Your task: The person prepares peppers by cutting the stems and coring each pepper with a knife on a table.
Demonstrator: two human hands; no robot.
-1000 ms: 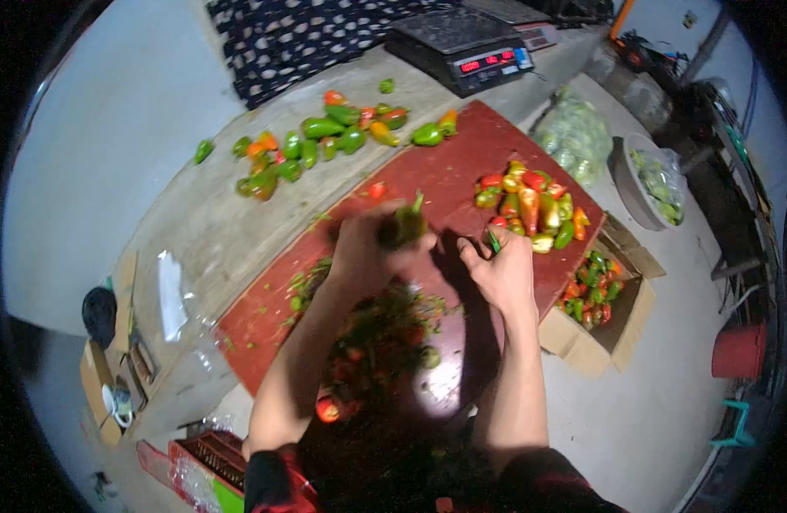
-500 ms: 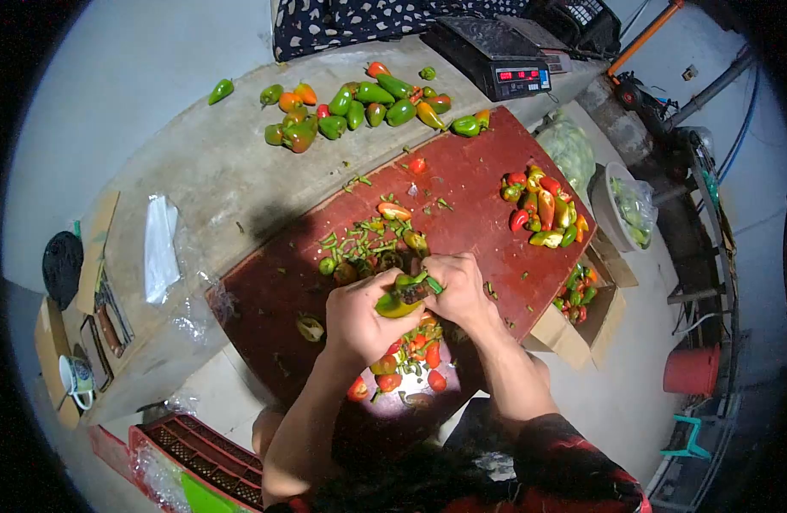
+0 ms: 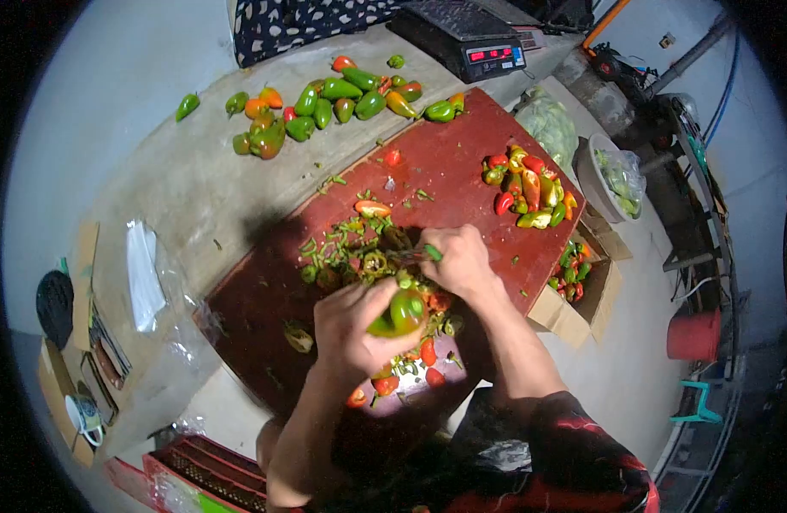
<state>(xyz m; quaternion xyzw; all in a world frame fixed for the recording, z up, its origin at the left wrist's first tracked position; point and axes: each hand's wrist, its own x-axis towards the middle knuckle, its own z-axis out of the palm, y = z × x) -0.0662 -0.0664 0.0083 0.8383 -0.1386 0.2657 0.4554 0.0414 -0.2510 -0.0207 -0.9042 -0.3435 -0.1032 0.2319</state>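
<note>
My left hand [image 3: 349, 329] is closed around a green bell pepper [image 3: 406, 313], whose glossy side shows past the thumb. Just up and to the right, my right hand [image 3: 460, 263] grips what looks like a small knife with a green handle [image 3: 432, 252]; its thin dark blade points left and is partly blurred. The two hands are apart. Beneath them, on the dark red board [image 3: 449, 162], lie a heap of cut green stems and pepper bits [image 3: 351, 239] and several red pepper pieces [image 3: 385, 385].
Whole peppers [image 3: 338, 90] lie along the concrete ledge, near a digital scale [image 3: 479, 53]. Cut peppers [image 3: 530, 188] are piled at the board's right. Beyond its edge stand a cardboard box of peppers [image 3: 603, 299], a white tub [image 3: 600, 184] and a red bucket [image 3: 694, 333].
My right hand has moved up and away from the pepper with the knife. My left hand has lowered slightly, still holding the pepper. The whole view has shifted a little.
</note>
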